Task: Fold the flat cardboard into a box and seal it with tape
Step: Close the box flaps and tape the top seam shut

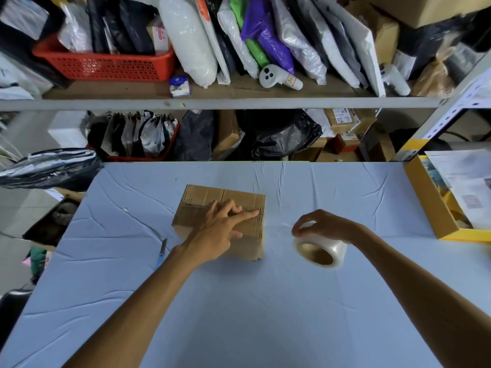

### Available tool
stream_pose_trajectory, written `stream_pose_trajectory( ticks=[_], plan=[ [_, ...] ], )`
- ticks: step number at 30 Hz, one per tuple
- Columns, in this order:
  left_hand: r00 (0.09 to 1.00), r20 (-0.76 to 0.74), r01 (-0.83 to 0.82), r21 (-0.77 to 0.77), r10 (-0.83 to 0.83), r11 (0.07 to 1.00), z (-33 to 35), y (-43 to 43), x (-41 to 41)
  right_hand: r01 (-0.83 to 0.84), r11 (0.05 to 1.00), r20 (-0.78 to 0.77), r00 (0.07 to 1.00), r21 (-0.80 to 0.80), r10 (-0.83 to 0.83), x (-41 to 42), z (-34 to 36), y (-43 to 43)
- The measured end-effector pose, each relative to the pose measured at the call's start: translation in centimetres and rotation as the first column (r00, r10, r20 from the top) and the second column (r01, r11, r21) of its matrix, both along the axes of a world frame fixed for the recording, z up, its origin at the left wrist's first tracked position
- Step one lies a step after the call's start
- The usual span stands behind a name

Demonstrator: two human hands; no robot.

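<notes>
**Box folded, sealing barely begun**

Lower frame: bare stretch of pale blue cloth-covered table (239, 314), plenty of elbow room. Centre: right hand (328, 225) clutches the clear tape roll (333, 251). Left hand (220, 231), fingers flat, pins the brown cardboard box (207, 197) flaps down. Seam looks untaped. Beyond the far table edge, grey metal shelving (212, 104) crowds close.

The box (202, 197) sits mid-bench (239, 301), the left hand (220, 231) resting flat on top of it. Just to its right lies the tape roll (322, 252), gripped from above by the right hand (322, 224). A knife (161, 253) lies left of the box. An open carton (430, 205) sits at the bench's right edge. Behind stands a shelf (212, 103), with a basket (106, 66) on its left end.
</notes>
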State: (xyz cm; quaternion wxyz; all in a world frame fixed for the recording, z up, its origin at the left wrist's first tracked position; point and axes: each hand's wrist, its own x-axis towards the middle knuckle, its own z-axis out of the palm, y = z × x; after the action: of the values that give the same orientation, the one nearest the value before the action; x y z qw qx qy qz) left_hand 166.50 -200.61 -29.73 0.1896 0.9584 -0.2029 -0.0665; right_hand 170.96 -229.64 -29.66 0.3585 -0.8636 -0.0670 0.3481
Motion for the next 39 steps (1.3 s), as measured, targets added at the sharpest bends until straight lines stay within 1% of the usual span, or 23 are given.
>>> stream_pose_trajectory(
  ticks=[2,3,6,10,14,16,18,19,22,25,26,27,28,29,30,31,32,34,35,37,39],
  plan=[
    [1.0,-0.003,0.002,-0.005,-0.002,1.0,-0.1,0.0,0.1,0.009,0.997,0.06,0.998,0.082,-0.014,0.0,0.2,-0.2],
    [1.0,-0.004,0.0,-0.014,0.0,1.0,-0.1,0.0,0.1,0.023,0.991,0.063,0.998,0.129,-0.032,-0.2,0.3,-0.5],
    [1.0,-0.004,-0.02,-0.045,0.02,0.999,-0.2,0.0,-0.1,0.049,0.98,0.006,0.999,0.194,-0.051,-0.7,0.4,-0.9],
    [1.0,0.004,-0.002,-0.044,0.002,0.999,-0.2,0.2,-0.3,0.062,0.988,-0.074,0.996,0.141,-0.052,-0.8,0.4,-0.8],
    [1.0,0.003,-0.007,-0.038,0.007,0.999,0.0,0.0,-0.3,0.191,0.977,-0.028,0.982,0.097,-0.189,-0.2,0.1,-0.3],
    [1.0,-0.003,-0.015,-0.039,0.015,0.999,0.1,-0.1,-0.2,0.275,0.955,-0.016,0.961,0.108,-0.275,0.0,0.1,-0.3],
    [1.0,-0.014,-0.017,-0.034,0.017,0.999,0.3,-0.1,-0.2,0.315,0.94,-0.026,0.949,0.13,-0.315,0.1,0.0,-0.3],
    [1.0,-0.023,-0.018,-0.033,0.017,0.999,0.4,-0.2,-0.2,0.308,0.943,-0.029,0.951,0.123,-0.307,0.0,0.1,-0.3],
    [0.999,-0.032,-0.017,-0.039,0.016,0.999,0.5,-0.2,-0.4,0.2,0.978,-0.029,0.98,0.063,-0.199,-0.2,0.2,-0.4],
    [1.0,-0.026,-0.008,-0.035,0.007,0.999,0.4,0.0,-0.4,0.082,0.997,-0.085,0.993,0.004,-0.081,0.0,1.0,-0.5],
    [1.0,-0.029,-0.005,-0.035,0.004,0.999,0.4,0.0,-0.4,0.042,0.998,-0.101,0.994,-0.053,-0.047,0.2,1.0,-0.4],
    [0.999,-0.032,-0.005,-0.035,0.004,0.999,0.4,0.1,-0.3,0.0,0.987,-0.102,0.995,-0.16,-0.016,0.3,1.1,-0.2],
    [1.0,-0.031,-0.008,-0.037,0.007,0.999,0.3,0.2,-0.3,-0.031,0.958,-0.085,0.996,-0.284,0.007,0.4,1.0,-0.1],
    [1.0,-0.024,-0.011,-0.039,0.01,0.999,0.1,0.2,-0.2,-0.044,0.928,-0.063,0.998,-0.369,0.022,0.4,1.0,0.1],
    [1.0,-0.019,-0.014,-0.04,0.014,0.999,0.0,0.3,-0.2,-0.041,0.928,-0.039,0.999,-0.369,0.029,0.4,0.7,0.0],
    [1.0,-0.016,-0.017,-0.04,0.017,0.999,-0.1,0.3,-0.2,-0.026,0.955,-0.016,1.0,-0.295,0.022,0.4,0.5,-0.3],
    [1.0,-0.017,-0.021,-0.042,0.021,0.999,-0.1,0.3,-0.1,-0.007,0.984,0.01,1.0,-0.18,0.009,0.2,0.4,-0.8],
    [0.999,-0.021,-0.031,-0.052,0.03,0.998,-0.2,0.2,0.1,0.007,1.0,0.066,0.998,0.015,-0.008,-0.4,0.7,-1.5],
    [0.999,-0.022,-0.036,-0.055,0.035,0.998,-0.2,0.1,0.2,0.023,0.997,0.083,0.996,0.076,-0.029,-0.6,0.8,-1.7],
    [0.999,-0.02,-0.043,-0.048,0.042,0.998,-0.3,0.1,0.3,0.048,0.989,0.099,0.993,0.14,-0.063,-0.8,0.6,-1.8],
    [0.999,-0.004,-0.033,-0.038,0.033,0.999,-0.3,0.2,0.2,0.069,0.978,0.07,0.994,0.197,-0.084,-1.0,0.6,-1.7]
  ],
)
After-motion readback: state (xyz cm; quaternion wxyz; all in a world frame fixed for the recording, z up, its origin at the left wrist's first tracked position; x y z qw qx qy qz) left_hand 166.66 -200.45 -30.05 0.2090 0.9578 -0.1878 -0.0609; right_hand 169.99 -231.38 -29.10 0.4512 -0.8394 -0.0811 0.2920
